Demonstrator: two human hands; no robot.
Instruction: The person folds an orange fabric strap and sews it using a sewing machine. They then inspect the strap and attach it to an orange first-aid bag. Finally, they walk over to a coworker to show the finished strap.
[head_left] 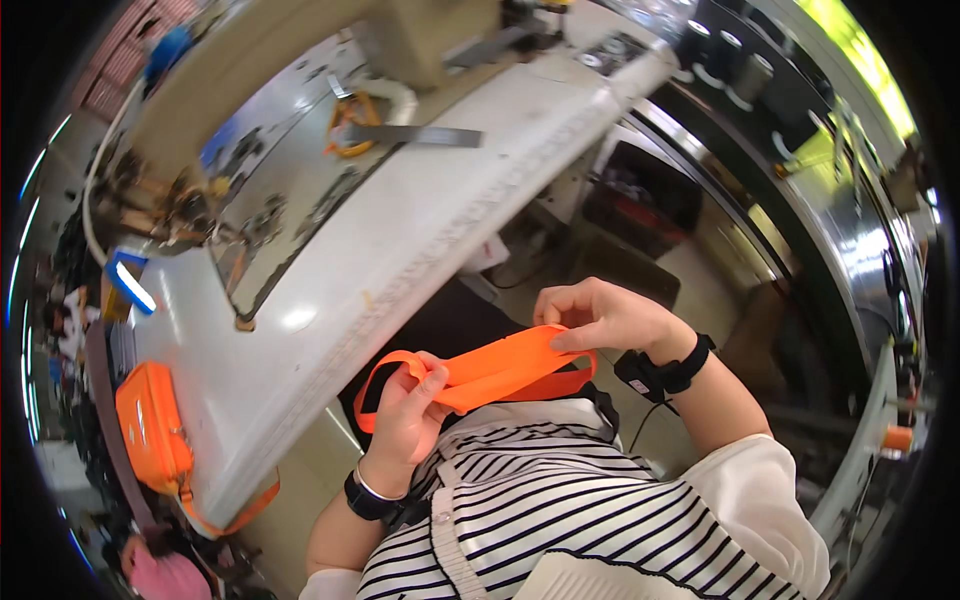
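Note:
Stretched between my hands, over my lap, is a bright orange piece of fabric [505, 368] with a narrow strip looping along it. My left hand [408, 405] pinches its left end between thumb and fingers, and a loop of the strip curves around beyond that hand. At the right end, my right hand [615, 318] grips the upper corner between thumb and fingertips. Both hands are closed on the fabric, just off the near edge of the white sewing table [400, 245]. An orange bag [155, 428] with a strap hangs at the table's left end.
A beige sewing machine [270, 75] stands on the table, its needle area blurred. Orange-handled scissors [352, 125] and a flat metal strip [425, 135] lie nearby. Thread spools [735, 65] stand at the upper right. A dark bin [640, 200] sits below. Another person in pink [165, 575] is at the lower left.

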